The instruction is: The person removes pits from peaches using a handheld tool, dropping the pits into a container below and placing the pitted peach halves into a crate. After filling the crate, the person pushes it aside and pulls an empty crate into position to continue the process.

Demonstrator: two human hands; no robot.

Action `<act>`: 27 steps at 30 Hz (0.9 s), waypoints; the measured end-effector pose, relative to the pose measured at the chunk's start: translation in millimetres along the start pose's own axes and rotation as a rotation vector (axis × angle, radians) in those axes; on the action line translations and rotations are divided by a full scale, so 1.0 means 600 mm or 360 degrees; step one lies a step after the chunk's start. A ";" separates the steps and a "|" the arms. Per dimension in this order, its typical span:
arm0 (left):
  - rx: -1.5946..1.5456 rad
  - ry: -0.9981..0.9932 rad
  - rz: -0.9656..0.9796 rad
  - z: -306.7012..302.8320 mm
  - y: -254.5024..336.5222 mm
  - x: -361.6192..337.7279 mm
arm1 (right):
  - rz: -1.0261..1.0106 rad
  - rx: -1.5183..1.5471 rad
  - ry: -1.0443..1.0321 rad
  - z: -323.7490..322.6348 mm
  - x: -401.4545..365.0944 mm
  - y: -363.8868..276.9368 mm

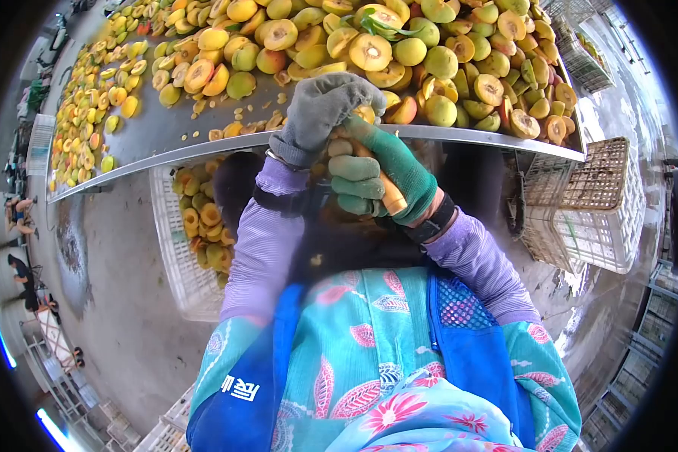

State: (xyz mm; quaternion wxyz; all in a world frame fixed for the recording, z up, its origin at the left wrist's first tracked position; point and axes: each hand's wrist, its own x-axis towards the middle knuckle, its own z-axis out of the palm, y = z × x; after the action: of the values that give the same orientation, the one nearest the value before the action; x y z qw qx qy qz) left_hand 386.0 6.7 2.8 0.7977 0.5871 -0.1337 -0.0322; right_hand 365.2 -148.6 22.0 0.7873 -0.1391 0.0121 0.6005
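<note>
My left hand (320, 113), in a grey knit glove, is closed around a yellow peach (365, 114) that shows only as a small patch between my hands. My right hand (380, 169), in a green-coated glove, wraps around a wooden handle (392, 196) whose end sticks out below the fist. The working end of this tool is hidden by my gloves. Both hands meet just over the near rim of a metal table (151, 147). Whole and halved yellow peaches (371, 52) are heaped on it beyond my hands, several with pits showing.
Below the table at the left, a white crate (175, 256) holds halved peaches (207, 218). White plastic crates (599, 211) stand at the right on the wet concrete floor (128, 301). Loose pits (237, 113) lie on the tabletop. People (24, 282) are at the far left.
</note>
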 end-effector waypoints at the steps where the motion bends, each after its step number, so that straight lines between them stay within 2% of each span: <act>1: -0.0015 -0.0012 0.0089 0.003 0.004 -0.001 | -0.0002 -0.0024 0.0014 0.006 -0.002 0.003; 2: -0.0286 0.0047 0.0020 0.014 0.014 -0.010 | -0.0005 -0.0049 0.0026 0.013 -0.005 0.005; 3: -0.0300 0.0116 0.0016 0.017 0.016 -0.017 | -0.0005 -0.0067 0.0041 0.020 -0.009 0.008; 6: -0.0224 0.0317 0.0067 0.017 0.013 -0.042 | 0.0098 -0.0598 0.0279 0.034 -0.018 0.010; 9: -0.1026 0.0494 0.0018 0.002 0.008 -0.053 | 0.0008 -0.1631 0.0473 0.050 -0.027 0.027; 10: -0.1035 0.0736 -0.0052 0.009 0.017 -0.061 | -0.0105 -0.1712 0.0548 0.066 -0.031 0.036; 13: -0.1105 0.0766 -0.0055 -0.018 0.027 -0.085 | -0.0963 -0.1957 0.0665 0.007 -0.039 0.076; 14: -0.1294 0.0692 -0.0072 -0.033 0.024 -0.099 | -0.0690 -0.1615 0.0604 -0.032 -0.045 0.066; 16: -0.1342 0.0707 -0.0031 -0.057 0.020 -0.130 | -0.0178 -0.0895 0.0650 -0.109 -0.057 0.048; 17: -0.1357 0.0726 -0.0012 -0.074 0.017 -0.154 | 0.0263 -0.0308 0.0579 -0.123 -0.052 0.041; 18: -0.1333 0.0757 0.0109 -0.099 0.005 -0.186 | 0.0117 -0.0536 0.0812 -0.132 -0.048 0.047; 19: -0.1117 0.0924 0.0108 -0.116 0.018 -0.232 | -0.0018 -0.0770 0.1037 -0.100 -0.050 0.056; 20: -0.0047 0.1156 0.0156 -0.122 0.020 -0.285 | -0.0151 -0.0991 0.1263 -0.085 -0.050 0.072; 21: 0.0453 0.1289 0.0110 -0.163 -0.003 -0.344 | -0.0111 -0.1123 0.1040 -0.099 -0.054 0.068; 22: 0.0950 0.1445 0.0022 -0.205 -0.026 -0.404 | -0.0152 -0.1358 0.1042 -0.108 -0.046 0.066; 24: 0.1197 0.1888 -0.0520 -0.277 -0.080 -0.508 | -0.0161 -0.1681 0.1077 -0.111 -0.025 0.069; 25: 0.1530 0.2129 -0.0969 -0.274 -0.090 -0.537 | -0.0124 -0.1767 0.1121 -0.104 -0.019 0.071; 26: 0.2060 0.2194 -0.1064 -0.282 -0.149 -0.581 | -0.0091 -0.1852 0.1170 -0.101 -0.011 0.073; 27: 0.2597 0.2201 -0.1152 -0.283 -0.202 -0.617 | -0.0600 -0.2346 0.1104 -0.117 0.000 0.086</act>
State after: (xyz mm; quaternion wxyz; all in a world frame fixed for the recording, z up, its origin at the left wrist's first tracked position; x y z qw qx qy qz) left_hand 85.3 204.0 -223.3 0.0223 0.8288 0.5335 0.1675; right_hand 326.4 -152.7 -56.2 0.5336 -0.7952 -0.1655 0.2359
